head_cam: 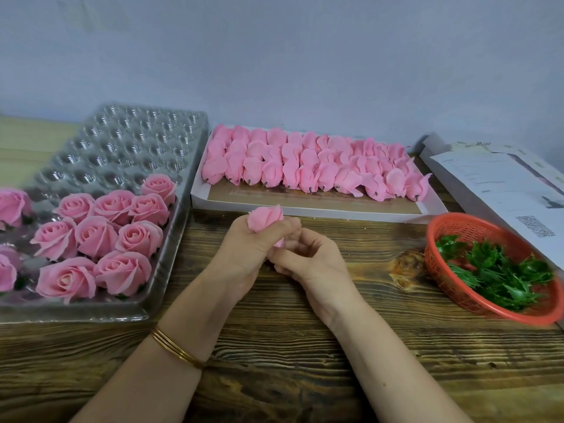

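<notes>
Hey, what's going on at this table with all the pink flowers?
A person is making up pink roses. The left hand holds a pink bud above the wooden table while the right hand pinches its base. A clear plastic tray on the left holds opened roses, a flat box behind holds rows of closed buds, and a red basket on the right holds green leaves.

A pink flower bud (265,219), petals wrapped closed, stands tip-up, leaning slightly right, above the middle of the wooden table (305,346). Its lower half sits inside the left hand (250,251), whose fingers curl round it.
</notes>
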Demonstrator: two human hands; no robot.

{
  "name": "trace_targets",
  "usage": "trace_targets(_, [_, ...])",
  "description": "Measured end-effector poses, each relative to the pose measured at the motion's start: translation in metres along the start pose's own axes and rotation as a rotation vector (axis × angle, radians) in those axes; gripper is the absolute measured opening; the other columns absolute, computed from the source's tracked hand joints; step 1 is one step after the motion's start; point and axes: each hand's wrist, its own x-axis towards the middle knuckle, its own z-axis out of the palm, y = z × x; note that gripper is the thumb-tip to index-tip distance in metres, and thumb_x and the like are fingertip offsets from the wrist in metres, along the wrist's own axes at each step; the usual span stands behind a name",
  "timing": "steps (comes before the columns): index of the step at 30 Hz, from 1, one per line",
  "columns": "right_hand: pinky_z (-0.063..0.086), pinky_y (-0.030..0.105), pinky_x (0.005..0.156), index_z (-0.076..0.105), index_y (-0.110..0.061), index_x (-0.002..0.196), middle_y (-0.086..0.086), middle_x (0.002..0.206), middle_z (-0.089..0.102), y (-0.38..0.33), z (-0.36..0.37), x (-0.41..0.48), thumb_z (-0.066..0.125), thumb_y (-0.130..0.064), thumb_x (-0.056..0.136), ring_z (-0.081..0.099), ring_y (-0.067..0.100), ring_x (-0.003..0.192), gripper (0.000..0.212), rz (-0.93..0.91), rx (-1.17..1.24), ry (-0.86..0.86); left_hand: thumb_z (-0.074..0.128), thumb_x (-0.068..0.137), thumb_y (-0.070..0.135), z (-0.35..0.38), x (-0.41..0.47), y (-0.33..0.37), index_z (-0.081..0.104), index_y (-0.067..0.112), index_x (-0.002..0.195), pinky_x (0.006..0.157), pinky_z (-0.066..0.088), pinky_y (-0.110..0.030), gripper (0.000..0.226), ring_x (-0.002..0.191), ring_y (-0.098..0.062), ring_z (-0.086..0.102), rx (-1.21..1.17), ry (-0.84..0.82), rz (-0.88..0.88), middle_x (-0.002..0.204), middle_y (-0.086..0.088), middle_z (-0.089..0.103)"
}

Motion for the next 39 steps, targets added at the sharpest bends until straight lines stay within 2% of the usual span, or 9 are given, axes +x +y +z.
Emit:
trace_targets(9, [0.052, 0.019, 0.066, 0.067, -0.016, 0.075, -0.009, 0.064, 0.066, -0.0003, 0.0034, -0.0031, 0.08, 0.005, 0.073, 0.06, 0.006, 0.065, 0.024, -0.257, -0.296, 0.08, 0.077, 0.073, 0.024, -0.0007, 0.0016, -0.0021, 0.077, 0.01, 0.084, 0.084, 0.05, -0.041, 0.018, 0.082, -0.021, 0.068, 0.035, -0.027, -0.014, 0.085, -0.011, 0.071])
trace_targets(11, [0.054, 0.025, 0.068, 0.069, -0.013, 0.077, -0.004, 0.067, 0.067, 0.0005, 0.0025, -0.0028, 0.079, 0.003, 0.073, 0.061, 0.01, 0.067, 0.02, -0.266, -0.32, 0.085, 0.076, 0.072, 0.022, -0.0015, 0.0014, -0.0014, 0.076, 0.008, 0.088, 0.083, 0.053, -0.036, 0.021, 0.084, -0.021, 0.068, 0.026, -0.075, -0.009, 0.087, -0.012, 0.07])
trace_targets(15, [0.055, 0.045, 0.075, 0.071, -0.011, 0.072, 0.015, 0.068, 0.066, -0.0017, -0.0023, -0.0021, 0.079, -0.003, 0.074, 0.061, 0.022, 0.07, 0.011, -0.202, -0.27, 0.016, 0.078, 0.07, 0.025, -0.0035, -0.0009, 0.0021, 0.075, 0.006, 0.095, 0.085, 0.047, -0.042, 0.032, 0.088, -0.027, 0.063, 0.018, -0.161, -0.044, 0.09, -0.015, 0.066])
trace_targets(18, [0.049, 0.03, 0.066, 0.072, -0.014, 0.065, 0.007, 0.06, 0.06, -0.0022, -0.0052, 0.0008, 0.074, -0.011, 0.068, 0.054, 0.015, 0.061, 0.006, -0.106, -0.163, -0.046, 0.076, 0.071, 0.029, -0.0018, -0.0032, 0.0051, 0.072, 0.004, 0.098, 0.068, 0.044, -0.037, 0.037, 0.076, -0.031, 0.052, 0.029, -0.211, -0.043, 0.085, -0.019, 0.059])
trace_targets(22, [0.047, 0.02, 0.06, 0.074, -0.01, 0.067, 0.009, 0.064, 0.061, -0.0043, -0.0048, 0.0027, 0.071, -0.009, 0.07, 0.053, 0.014, 0.06, 0.005, 0.021, 0.048, -0.151, 0.063, 0.082, 0.024, -0.0018, -0.0038, 0.0051, 0.067, -0.001, 0.103, 0.054, 0.038, -0.027, 0.033, 0.053, -0.012, 0.05, 0.014, -0.271, -0.042, 0.066, -0.004, 0.058])
trace_targets(27, [0.051, 0.018, 0.06, 0.074, -0.01, 0.071, 0.008, 0.07, 0.063, -0.0076, -0.0041, 0.0022, 0.072, -0.005, 0.073, 0.058, 0.011, 0.063, 0.006, 0.11, 0.193, -0.208, 0.064, 0.082, 0.024, -0.0023, -0.0051, 0.0057, 0.071, 0.003, 0.093, 0.049, 0.044, -0.019, 0.025, 0.058, -0.008, 0.056, -0.018, -0.254, -0.009, 0.072, -0.003, 0.062])
trace_targets(31, [0.052, 0.021, 0.066, 0.072, -0.006, 0.085, 0.004, 0.073, 0.066, -0.0045, -0.0046, 0.0011, 0.071, 0.008, 0.08, 0.061, 0.012, 0.068, 0.015, 0.014, 0.077, -0.139, 0.076, 0.076, 0.028, -0.0013, -0.0013, 0.0002, 0.064, -0.012, 0.095, 0.065, 0.049, -0.031, 0.045, 0.08, -0.03, 0.059, -0.002, -0.103, 0.003, 0.088, -0.022, 0.063])
trace_targets(36, [0.051, 0.052, 0.091, 0.071, -0.005, 0.084, 0.009, 0.075, 0.067, -0.0031, -0.0021, -0.0006, 0.077, 0.006, 0.076, 0.061, 0.024, 0.079, 0.015, -0.101, -0.08, -0.032, 0.079, 0.069, 0.034, -0.0023, -0.001, 0.0006, 0.067, -0.009, 0.095, 0.076, 0.055, -0.033, 0.052, 0.08, -0.022, 0.068, 0.007, -0.075, 0.002, 0.087, -0.016, 0.069])
trace_targets(39, [0.054, 0.049, 0.086, 0.072, -0.007, 0.078, 0.011, 0.073, 0.068, -0.0017, -0.0033, -0.0005, 0.079, -0.002, 0.073, 0.062, 0.024, 0.076, 0.01, -0.136, -0.133, -0.013, 0.078, 0.07, 0.033, -0.0006, -0.0034, 0.0031, 0.064, -0.013, 0.102, 0.083, 0.049, -0.043, 0.058, 0.085, -0.029, 0.064, 0.018, -0.09, -0.01, 0.089, -0.02, 0.065])
